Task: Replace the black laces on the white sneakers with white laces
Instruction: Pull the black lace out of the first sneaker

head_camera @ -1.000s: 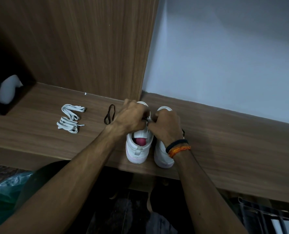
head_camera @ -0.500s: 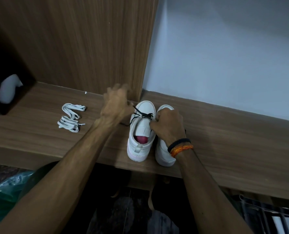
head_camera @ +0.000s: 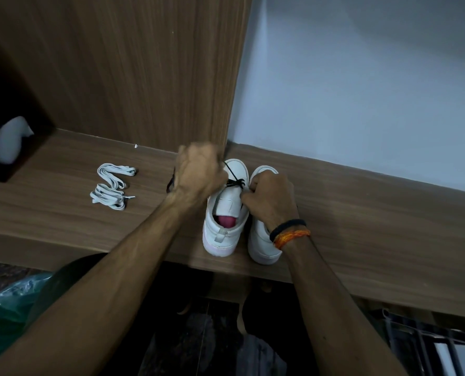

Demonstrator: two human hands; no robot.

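Two white sneakers stand side by side near the front edge of the wooden shelf (head_camera: 361, 226): the left sneaker (head_camera: 223, 229) with a pink insole, and the right sneaker (head_camera: 261, 240) partly under my wrist. A black lace (head_camera: 232, 180) crosses the left sneaker's toe end. My left hand (head_camera: 198, 175), blurred, is curled into a fist and pulls the lace up and to the left. My right hand (head_camera: 270, 198) grips the left sneaker's upper by the lace holes. A bundle of white laces (head_camera: 111, 188) lies to the left on the shelf.
A wooden panel (head_camera: 144, 77) rises behind the sneakers, beside a pale wall (head_camera: 361, 77). A white object (head_camera: 11, 142) sits in a dark cubby at the far left. Part of a dark loop (head_camera: 170, 183) peeks out left of my left hand.
My left hand pulled away from the sneaker up and to the left, drawing the black lace out, then closed into a fist nearer the toe. My right hand stayed on the sneaker.
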